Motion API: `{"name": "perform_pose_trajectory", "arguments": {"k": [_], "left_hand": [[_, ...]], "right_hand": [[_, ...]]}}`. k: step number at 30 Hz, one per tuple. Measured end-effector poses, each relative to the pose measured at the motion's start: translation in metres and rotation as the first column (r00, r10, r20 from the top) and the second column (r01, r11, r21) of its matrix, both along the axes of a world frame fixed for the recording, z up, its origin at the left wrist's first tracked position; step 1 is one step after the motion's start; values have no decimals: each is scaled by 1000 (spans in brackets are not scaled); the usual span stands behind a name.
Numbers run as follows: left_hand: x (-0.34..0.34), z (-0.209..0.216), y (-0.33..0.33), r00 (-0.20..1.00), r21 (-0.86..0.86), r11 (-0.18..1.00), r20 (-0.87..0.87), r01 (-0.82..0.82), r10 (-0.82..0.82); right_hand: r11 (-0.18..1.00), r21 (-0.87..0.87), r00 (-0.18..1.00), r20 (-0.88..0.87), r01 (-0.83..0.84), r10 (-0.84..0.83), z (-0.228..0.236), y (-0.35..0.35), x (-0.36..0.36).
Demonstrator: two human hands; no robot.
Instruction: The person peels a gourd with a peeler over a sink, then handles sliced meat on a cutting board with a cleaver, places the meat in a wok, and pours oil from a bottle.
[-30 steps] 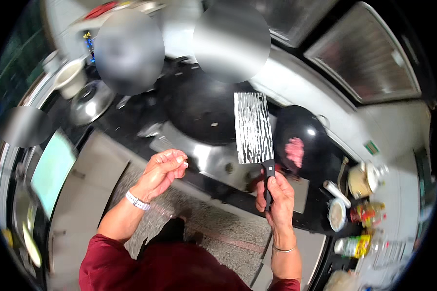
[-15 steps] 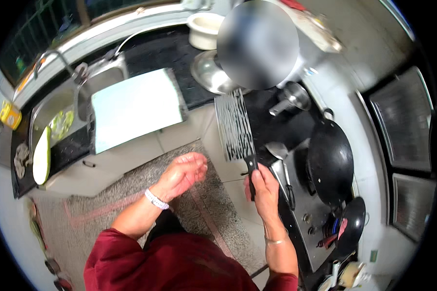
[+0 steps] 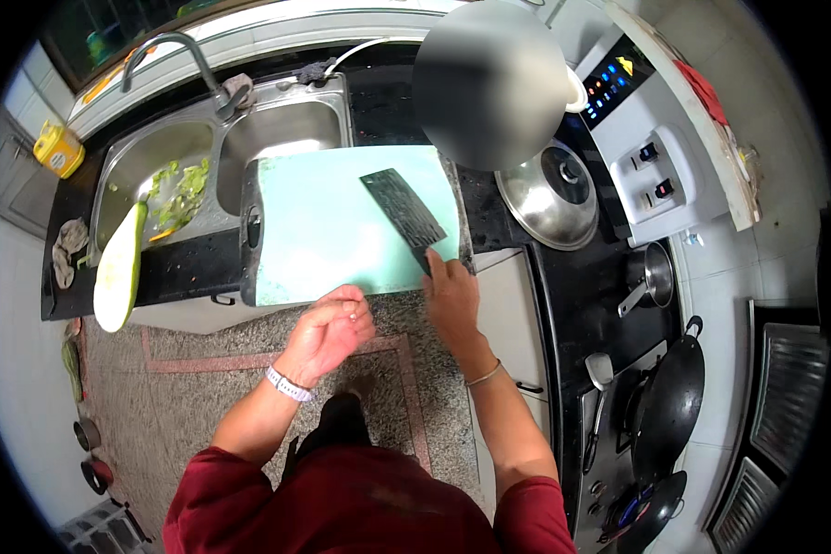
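My right hand (image 3: 452,297) grips the dark handle of a broad cleaver (image 3: 403,209). The blade lies flat on or just above the right part of a pale green cutting board (image 3: 319,235); I cannot tell whether it touches. My left hand (image 3: 331,331) is by the board's near edge, palm up, its fingers loosely curled together with nothing visible in them. On the counter's left, a long pale green gourd (image 3: 120,277) leans over the front edge beside the sink (image 3: 111,198). Green peelings (image 3: 186,189) lie in the left basin.
A curved faucet (image 3: 194,60) rises behind the sink. A yellow container (image 3: 58,150) and a crumpled cloth (image 3: 69,247) are at far left. To the right are a domed steel lid (image 3: 549,208), a small pot (image 3: 656,277), a spatula (image 3: 597,397) and a black wok (image 3: 669,406).
My view has turned left, toward the sink and cutting board. The cleaver has come from beside the stove to over the board, still in my right hand. My left hand stays loosely curled.
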State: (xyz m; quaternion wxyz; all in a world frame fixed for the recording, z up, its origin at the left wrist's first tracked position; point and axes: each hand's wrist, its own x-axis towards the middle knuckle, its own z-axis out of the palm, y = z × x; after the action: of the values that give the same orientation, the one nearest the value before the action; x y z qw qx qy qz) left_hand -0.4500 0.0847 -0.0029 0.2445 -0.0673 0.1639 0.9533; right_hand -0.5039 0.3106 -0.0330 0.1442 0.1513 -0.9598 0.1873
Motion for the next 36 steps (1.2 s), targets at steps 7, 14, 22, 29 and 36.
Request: {"name": "perform_pose_trajectory", "arguments": {"k": [7, 14, 22, 29, 36], "left_hand": [[-24, 6, 15, 998, -397, 918, -52, -4, -18], [-68, 17, 57, 874, -665, 710, -463, -234, -145], [51, 38, 236, 582, -789, 605, -444, 107, -682], [193, 106, 373, 183, -702, 710, -692, 54, -698], [337, 169, 493, 35, -425, 902, -903, 71, -428]], "right_hand": [[999, -5, 992, -118, 48, -49, -25, -1, -16], [975, -224, 995, 94, -1, 23, 5, 44, 69], [889, -284, 826, 541, 358, -160, 1, 147, 336], [510, -292, 573, 583, 809, -576, 31, 160, 571], [255, -346, 412, 529, 903, -742, 86, 155, 739]]}}
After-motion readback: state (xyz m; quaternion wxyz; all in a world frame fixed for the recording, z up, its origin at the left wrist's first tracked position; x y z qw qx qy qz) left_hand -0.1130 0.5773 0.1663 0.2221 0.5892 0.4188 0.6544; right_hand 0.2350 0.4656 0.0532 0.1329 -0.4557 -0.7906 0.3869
